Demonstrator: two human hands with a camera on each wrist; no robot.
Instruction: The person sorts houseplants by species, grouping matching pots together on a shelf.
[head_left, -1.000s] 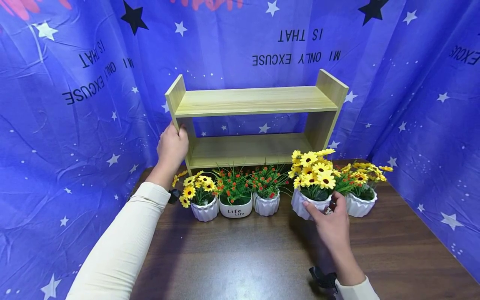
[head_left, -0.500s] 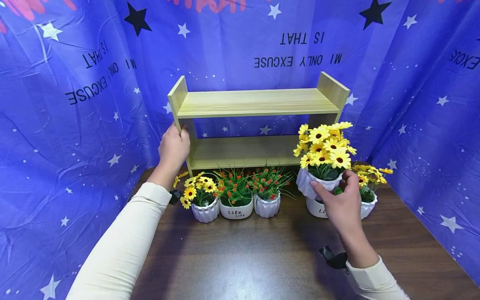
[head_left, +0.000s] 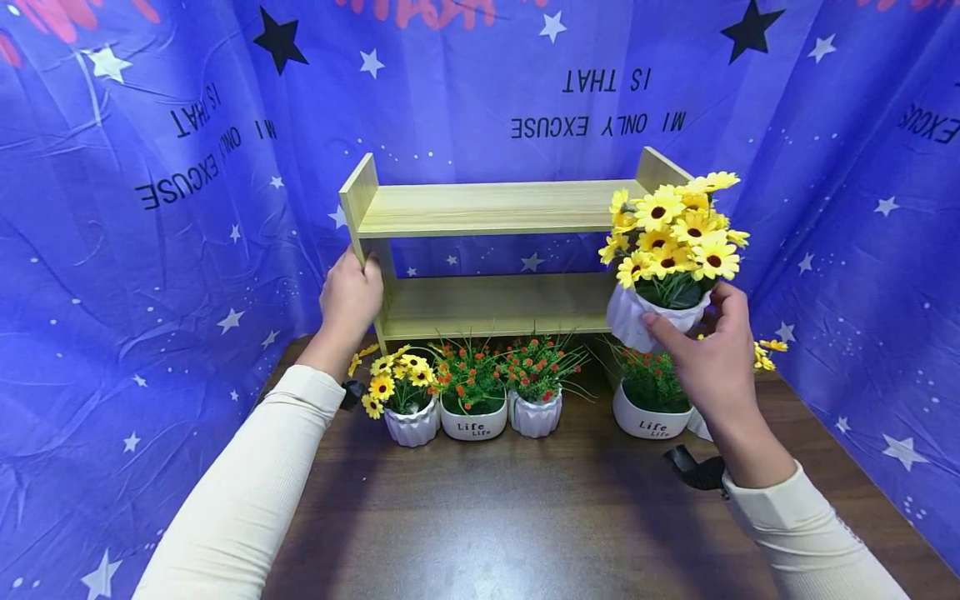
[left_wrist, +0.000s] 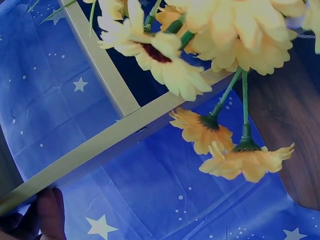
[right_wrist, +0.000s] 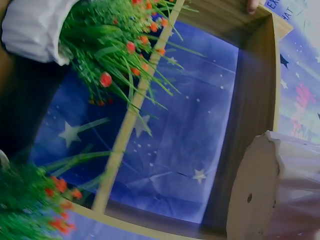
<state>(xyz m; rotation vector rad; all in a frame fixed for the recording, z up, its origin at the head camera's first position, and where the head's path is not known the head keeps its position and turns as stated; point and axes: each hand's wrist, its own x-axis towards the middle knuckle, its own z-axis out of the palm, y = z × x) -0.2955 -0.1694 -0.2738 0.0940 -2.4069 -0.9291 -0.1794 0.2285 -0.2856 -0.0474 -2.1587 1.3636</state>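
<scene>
My left hand (head_left: 352,292) grips the left side panel of a two-tier wooden shelf (head_left: 495,208); its fingers (left_wrist: 50,215) show under the panel edge in the left wrist view. With my right hand (head_left: 716,362) I hold a white fluted flowerpot (head_left: 630,321) by its side, thumb in front. Yellow daisy-like artificial flowers (head_left: 671,242) fill the pot. It is raised off the table, in front of the shelf's right end, with the flowers overlapping the upper board. The right wrist view shows the underside of this pot (right_wrist: 255,195), with a small hole in it.
Along the shelf's foot stand a pot of yellow flowers (head_left: 411,425), a "Life" planter (head_left: 474,423) and a fluted pot (head_left: 536,414) with red blooms. Farther right is another "Life" planter (head_left: 652,421); a yellow-flowered pot (head_left: 699,427) is mostly hidden behind my right hand.
My right hand has lifted the pot of yellow flowers up and slightly right, from low over the table to near the upper board's height. The left hand keeps its hold on the shelf.
</scene>
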